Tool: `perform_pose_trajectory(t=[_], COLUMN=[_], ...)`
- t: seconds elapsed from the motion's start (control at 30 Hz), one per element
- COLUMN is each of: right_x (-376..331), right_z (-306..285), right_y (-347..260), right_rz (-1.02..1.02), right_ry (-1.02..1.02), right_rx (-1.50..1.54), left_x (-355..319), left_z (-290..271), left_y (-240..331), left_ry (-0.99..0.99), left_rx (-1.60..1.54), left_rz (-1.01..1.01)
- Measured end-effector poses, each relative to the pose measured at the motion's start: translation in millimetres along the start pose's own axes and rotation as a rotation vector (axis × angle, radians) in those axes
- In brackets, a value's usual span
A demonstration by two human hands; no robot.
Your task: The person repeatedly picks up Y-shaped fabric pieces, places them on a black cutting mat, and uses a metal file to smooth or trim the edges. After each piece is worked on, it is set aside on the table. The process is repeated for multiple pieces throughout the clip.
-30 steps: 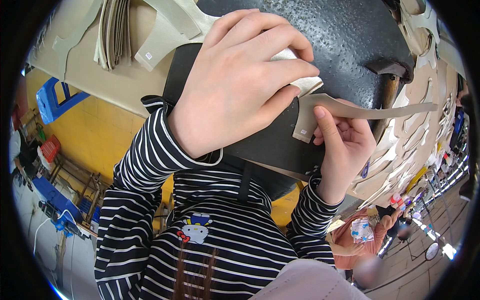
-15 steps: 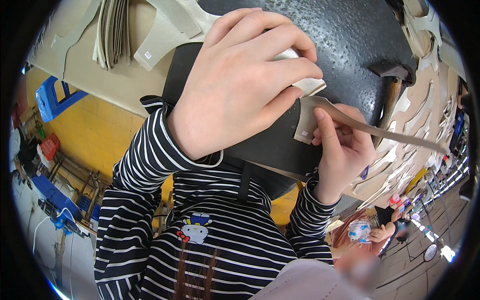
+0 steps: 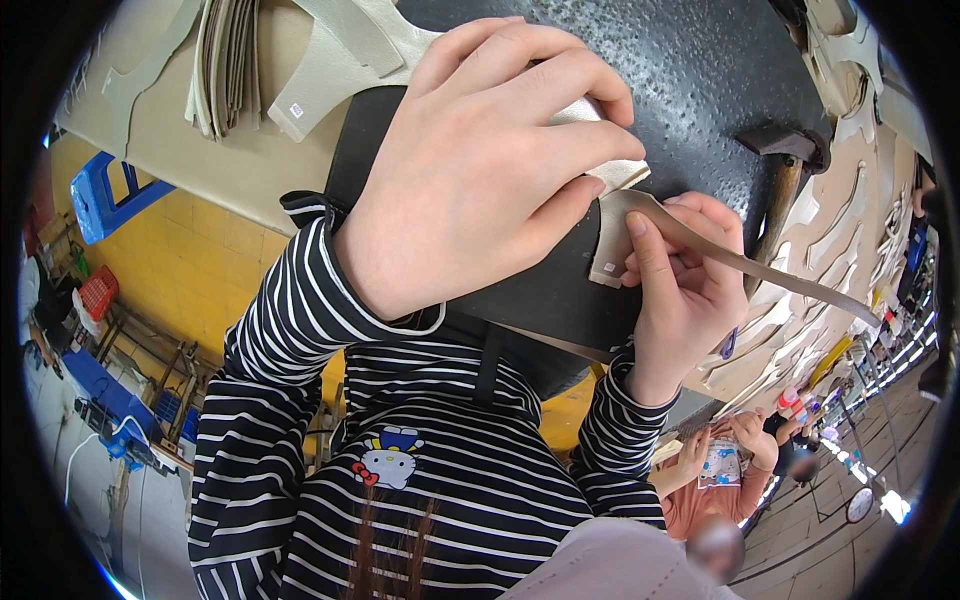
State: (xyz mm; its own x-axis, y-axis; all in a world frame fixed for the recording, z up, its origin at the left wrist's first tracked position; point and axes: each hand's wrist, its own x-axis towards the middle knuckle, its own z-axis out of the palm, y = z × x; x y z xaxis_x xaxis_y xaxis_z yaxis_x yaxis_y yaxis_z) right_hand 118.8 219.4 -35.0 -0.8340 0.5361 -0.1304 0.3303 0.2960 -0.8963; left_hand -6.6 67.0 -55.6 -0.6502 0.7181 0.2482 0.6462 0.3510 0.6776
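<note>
Near: striped sleeves rising from the lower edge; right hand, fingers pinched together on a long tan strip that runs off to the right, apparently kept taut for placing; left hand, fingers together, pressed flat on a pale cut piece against the dark pad, seemingly to steady it; far left: stack of beige cut pieces on the surface; far right: hammer; red crate at left, contents unclear

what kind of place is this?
Likely a shoe or leather-goods workshop. Stacks of cut beige pieces lie on the bench, more cut shapes spread at right, and a hammer rests on the black work slab.
</note>
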Motion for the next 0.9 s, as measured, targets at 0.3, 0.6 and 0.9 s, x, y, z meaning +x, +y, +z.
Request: perform_pose_trajectory(t=[0.3, 0.6, 0.9], right_x=[0.3, 0.6, 2.5], right_z=[0.6, 1.1, -0.8], right_y=[-0.2, 0.8, -3.7], right_rz=[0.019, 0.011, 0.043], right_ry=[0.012, 0.008, -0.033], right_rx=[0.039, 0.023, 0.096], left_x=[0.2, 4.1, 5.1], left_z=[-1.5, -5.5, -4.4], left_y=[4.1, 17.7, 23.2], left_ry=[-0.035, -0.106, -0.125], left_rx=[0.003, 0.069, 0.042], left_rz=[-0.031, -0.134, -0.235])
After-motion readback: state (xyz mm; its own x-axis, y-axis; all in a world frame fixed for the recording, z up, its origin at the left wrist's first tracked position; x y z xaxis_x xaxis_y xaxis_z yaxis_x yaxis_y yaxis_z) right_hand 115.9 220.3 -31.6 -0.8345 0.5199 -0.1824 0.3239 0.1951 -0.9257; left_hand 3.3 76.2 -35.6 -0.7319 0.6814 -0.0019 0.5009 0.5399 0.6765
